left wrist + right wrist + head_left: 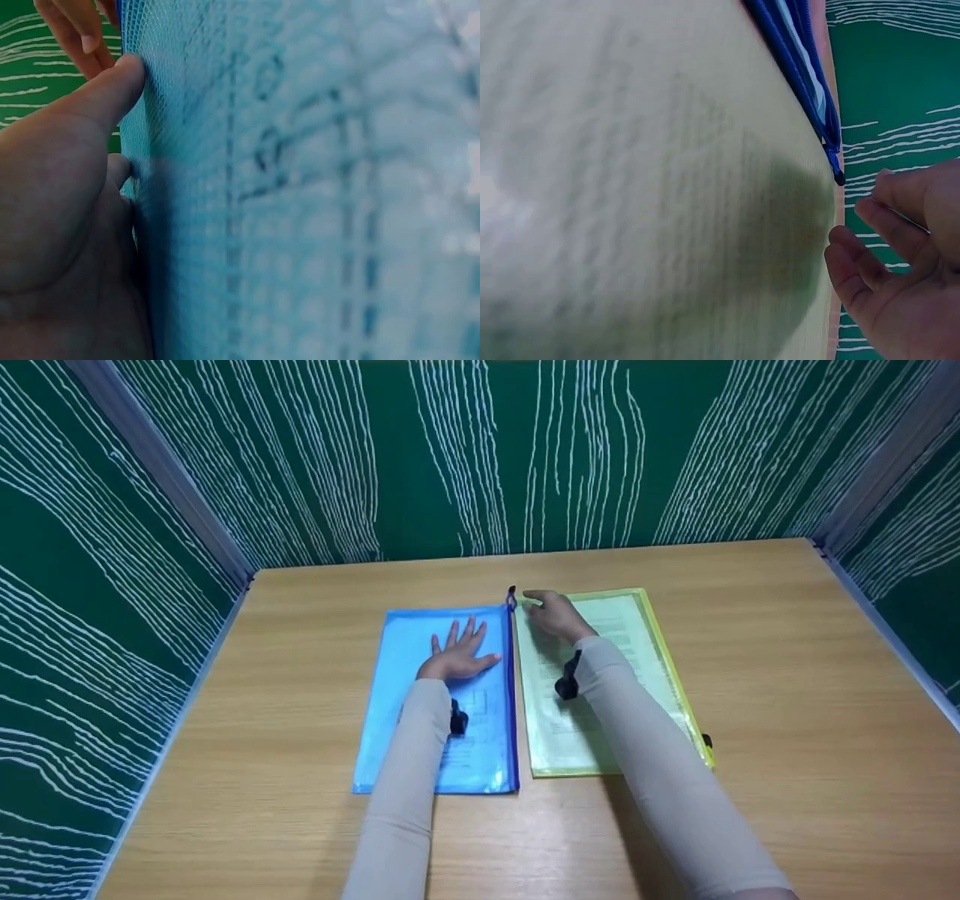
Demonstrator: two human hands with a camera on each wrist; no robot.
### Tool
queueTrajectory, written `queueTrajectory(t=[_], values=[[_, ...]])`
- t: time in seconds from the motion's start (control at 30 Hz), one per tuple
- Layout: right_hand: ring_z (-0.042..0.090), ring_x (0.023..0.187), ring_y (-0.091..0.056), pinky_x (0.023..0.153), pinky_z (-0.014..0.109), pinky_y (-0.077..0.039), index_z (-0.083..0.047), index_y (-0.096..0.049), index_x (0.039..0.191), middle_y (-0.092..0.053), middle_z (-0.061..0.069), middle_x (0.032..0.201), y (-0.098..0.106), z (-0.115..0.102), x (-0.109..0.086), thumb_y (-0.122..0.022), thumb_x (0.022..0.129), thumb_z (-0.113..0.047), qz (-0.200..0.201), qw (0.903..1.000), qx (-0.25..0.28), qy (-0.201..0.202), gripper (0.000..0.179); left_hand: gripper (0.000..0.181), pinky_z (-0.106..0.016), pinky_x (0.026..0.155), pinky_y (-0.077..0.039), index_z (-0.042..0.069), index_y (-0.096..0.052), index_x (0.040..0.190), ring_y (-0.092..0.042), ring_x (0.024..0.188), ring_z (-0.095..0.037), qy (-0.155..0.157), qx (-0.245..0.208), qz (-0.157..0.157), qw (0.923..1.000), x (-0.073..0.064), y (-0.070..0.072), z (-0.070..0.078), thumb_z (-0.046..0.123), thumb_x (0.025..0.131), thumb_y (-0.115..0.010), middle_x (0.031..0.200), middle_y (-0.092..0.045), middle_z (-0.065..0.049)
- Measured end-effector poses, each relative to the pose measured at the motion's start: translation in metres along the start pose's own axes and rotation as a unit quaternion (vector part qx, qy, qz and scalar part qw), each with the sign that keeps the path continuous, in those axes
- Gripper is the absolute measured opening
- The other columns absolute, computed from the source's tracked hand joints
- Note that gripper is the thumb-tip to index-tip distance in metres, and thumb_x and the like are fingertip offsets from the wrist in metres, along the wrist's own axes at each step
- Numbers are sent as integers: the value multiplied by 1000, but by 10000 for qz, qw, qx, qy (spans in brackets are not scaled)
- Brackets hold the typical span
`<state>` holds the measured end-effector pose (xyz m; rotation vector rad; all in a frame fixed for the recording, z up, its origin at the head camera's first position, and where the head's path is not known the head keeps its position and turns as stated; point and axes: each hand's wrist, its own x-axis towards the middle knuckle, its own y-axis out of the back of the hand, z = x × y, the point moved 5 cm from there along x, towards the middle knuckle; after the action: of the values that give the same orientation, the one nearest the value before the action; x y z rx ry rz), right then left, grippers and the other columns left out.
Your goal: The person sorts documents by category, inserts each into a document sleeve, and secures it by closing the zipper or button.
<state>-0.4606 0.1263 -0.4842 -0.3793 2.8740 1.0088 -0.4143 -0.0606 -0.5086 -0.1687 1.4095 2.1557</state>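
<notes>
A blue zip document pouch (480, 735) lies flat on the table with printed paper inside. My left hand (456, 658) rests on it with fingers spread. Along its right side runs a dark blue zipper (512, 697), and the black-tipped pull (838, 178) sticks out past the top corner. Close to that pull, my right hand (556, 615) hovers over the upper left of a green-yellow zip pouch (555, 742), also holding printed paper. In the right wrist view the fingers (900, 229) bend loosely, apart from the pull, with nothing between them.
Both pouches lie side by side on a wooden table (285, 720). A black zipper pull (706, 741) sits at the green-yellow pouch's lower right corner. Green panels (517, 457) with white lines stand behind and at both sides, with grey posts (172, 465) at the corners.
</notes>
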Motion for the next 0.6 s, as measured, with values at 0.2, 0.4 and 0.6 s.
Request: queueTrajectory(t=[0.2, 0.4, 0.6], values=[[29, 143, -31, 117, 45, -26, -9, -41, 146, -38, 12, 152, -8, -13, 19, -43, 103, -13, -27, 9994, -261, 207, 44, 80, -57, 113, 19, 27, 5, 155, 26, 145, -25, 77, 103, 20, 9999, -4, 2, -2, 63, 95, -33, 161, 18, 2], [30, 127, -41, 114, 51, -26, -20, -49, 142, -46, 10, 140, -14, -11, 26, -39, 104, -20, 17, 9987, -498, 109, 39, 80, -58, 113, 19, 26, 2, 156, 24, 146, -26, 44, 75, 84, 9999, -4, 0, -2, 62, 95, -36, 162, 17, 2], [25, 128, -37, 117, 51, -18, -32, -52, 137, -36, 4, 133, -20, 4, 30, -39, 99, -49, 74, 9900, 838, -1129, 43, 79, -59, 113, 19, 26, 2, 155, 23, 146, -26, -39, 103, 51, 9999, -1, -4, 0, 61, 96, -36, 161, 17, 2]])
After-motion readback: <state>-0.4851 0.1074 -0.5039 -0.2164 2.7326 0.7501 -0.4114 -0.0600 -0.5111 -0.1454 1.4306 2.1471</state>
